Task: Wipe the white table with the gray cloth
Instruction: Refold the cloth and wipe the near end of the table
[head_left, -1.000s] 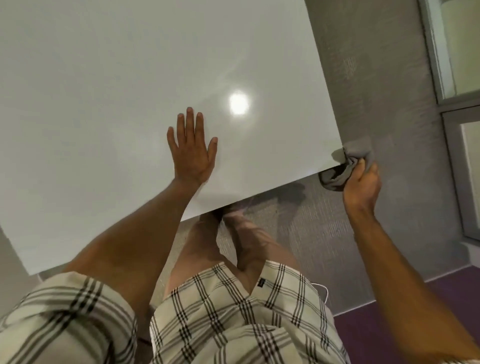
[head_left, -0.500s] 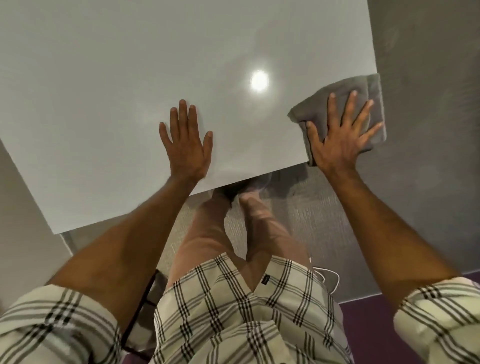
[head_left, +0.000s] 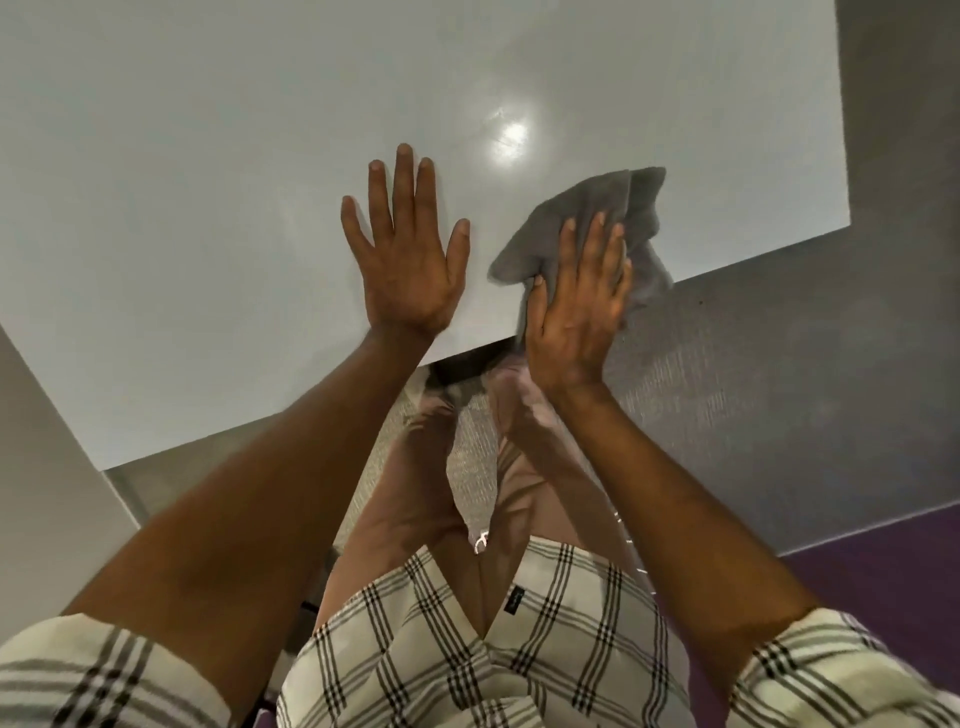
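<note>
The glossy white table (head_left: 208, 208) fills the upper part of the head view. My left hand (head_left: 405, 260) lies flat on it near the front edge, fingers spread, holding nothing. Just to its right, my right hand (head_left: 576, 306) presses down on the crumpled gray cloth (head_left: 602, 208) at the table's front edge. The cloth bunches out beyond my fingertips and hangs a little over the edge on the right. My palm hides the middle of the cloth.
The table's right edge (head_left: 844, 130) and front right corner are close to the cloth. Gray carpet (head_left: 831, 389) lies to the right and below, with a purple floor strip (head_left: 883, 571) nearer. My legs and plaid shorts (head_left: 493, 649) stand against the table front.
My right hand has slid the cloth leftward along the front edge, from the table's right corner to beside my left hand. The cloth has bunched up. My left hand has stayed planted.
</note>
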